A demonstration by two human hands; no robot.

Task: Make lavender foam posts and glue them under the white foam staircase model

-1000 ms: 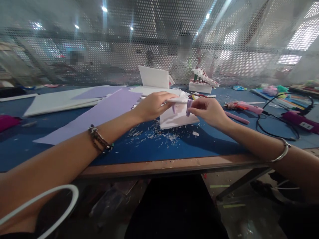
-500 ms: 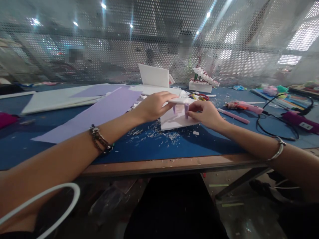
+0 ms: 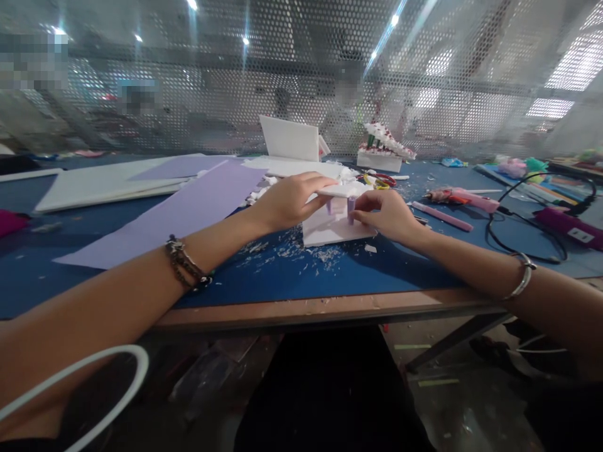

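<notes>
A white foam board base [image 3: 325, 233] lies on the blue table, with small purple posts standing on it. Above it is a smaller white foam panel [image 3: 343, 189], roughly level. My left hand [image 3: 301, 194] grips this panel's left edge, thumb beneath and fingers on top. At the right front, my right hand [image 3: 384, 212] pinches a purple post [image 3: 351, 211] between thumb and fingertips, under the panel. Another purple post [image 3: 330, 206] shows farther left, partly behind my left thumb. Whether the posts touch the panel I cannot make out.
Purple sheets [image 3: 188, 213] and white boards [image 3: 94, 182] lie to the left. On the right are a pink glue gun [image 3: 471, 199] with a looping black cable [image 3: 490, 242] and a pink stick [image 3: 443, 216]. Red-and-yellow-handled tools [image 3: 379, 181] and a decorated white model [image 3: 381, 157] stand behind. Foam crumbs litter the front.
The view has shifted slightly. Both hands keep their holds on the panel and the purple post, with the panel tilted a little so more of its top shows.
</notes>
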